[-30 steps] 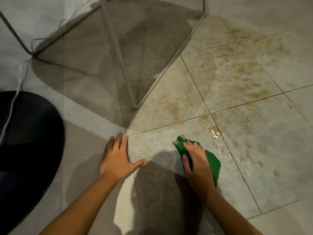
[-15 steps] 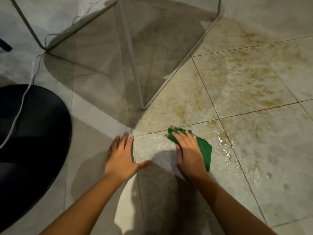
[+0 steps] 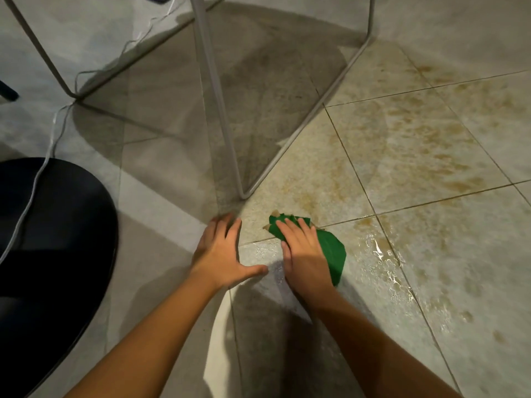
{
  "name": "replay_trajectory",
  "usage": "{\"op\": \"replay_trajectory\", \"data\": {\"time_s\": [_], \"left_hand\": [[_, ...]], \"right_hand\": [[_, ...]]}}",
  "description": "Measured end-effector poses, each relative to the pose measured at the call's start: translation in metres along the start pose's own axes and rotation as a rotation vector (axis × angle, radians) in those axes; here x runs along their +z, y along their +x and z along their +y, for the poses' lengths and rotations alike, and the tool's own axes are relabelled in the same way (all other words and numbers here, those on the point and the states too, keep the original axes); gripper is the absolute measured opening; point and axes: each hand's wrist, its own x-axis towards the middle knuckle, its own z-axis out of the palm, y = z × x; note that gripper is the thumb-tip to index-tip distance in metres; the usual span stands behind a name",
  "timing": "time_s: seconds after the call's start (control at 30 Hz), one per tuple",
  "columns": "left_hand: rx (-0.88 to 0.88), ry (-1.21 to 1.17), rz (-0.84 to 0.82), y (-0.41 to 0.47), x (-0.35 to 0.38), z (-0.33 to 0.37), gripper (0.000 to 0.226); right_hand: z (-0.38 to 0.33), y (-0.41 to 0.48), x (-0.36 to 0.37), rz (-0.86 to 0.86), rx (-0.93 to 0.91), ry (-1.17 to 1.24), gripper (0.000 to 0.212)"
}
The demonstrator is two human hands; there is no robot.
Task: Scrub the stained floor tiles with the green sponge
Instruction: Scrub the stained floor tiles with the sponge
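Head view: right hand (image 3: 304, 254) is pressing flat on the sponge (image 3: 330, 249), fingers laid straight over it, not curled round it; thumb is lying along its left edge. Left hand (image 3: 221, 254) is bracing on the floor, palm down, fingers spread and straight, holding nothing. Sponge is sitting just below the foot of the white frame (image 3: 218, 96), its front tip now crossing the grout line (image 3: 344, 222) between two tiles (image 3: 416, 145). A second back it was lying wholly on the nearer tile, closer to the wet sheen (image 3: 376, 248); it has been pushed forward and left, and the left hand has stayed planted. Judging from this, a scrub stroke is running away from the body, working the near tile up to its edge. Near tile is looking wet and paler, so that part seems under way. Brown stains are still showing thick on the far right tiles and on the tile beyond the grout, so most of the job is likely remaining. Dark seat (image 3: 57, 239) and a cable (image 3: 43, 159) are lying at left, well apart from the work.
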Motion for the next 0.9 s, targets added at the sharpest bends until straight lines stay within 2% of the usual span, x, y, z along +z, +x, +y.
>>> {"op": "replay_trajectory", "data": {"time_s": [0.13, 0.3, 0.5, 0.63, 0.7, 0.77, 0.9], "left_hand": [[-0.003, 0.041, -0.061, 0.004, 0.0, 0.001, 0.123], [-0.007, 0.064, -0.065, 0.006, -0.001, 0.001, 0.126], [-0.01, 0.061, -0.021, 0.006, 0.002, 0.001, 0.13], [0.009, 0.045, 0.014, 0.005, 0.004, -0.001, 0.133], [0.009, 0.006, 0.003, 0.004, 0.003, -0.002, 0.138], [0.008, -0.02, -0.002, 0.003, 0.001, -0.001, 0.142], [0.001, -0.011, -0.009, 0.002, -0.003, 0.002, 0.128]], "right_hand": [[0.02, 0.005, -0.007, 0.038, 0.067, 0.024, 0.041], [0.023, -0.02, -0.013, 0.07, 0.275, 0.101, 0.043], [-0.012, -0.008, 0.001, -0.012, 0.034, -0.011, 0.04], [0.001, 0.024, 0.003, -0.058, -0.059, -0.124, 0.057], [0.015, 0.031, -0.003, -0.048, -0.006, -0.131, 0.051], [0.028, 0.032, -0.013, -0.046, 0.097, -0.024, 0.042], [0.04, 0.009, -0.019, 0.056, 0.135, -0.055, 0.038]]}}
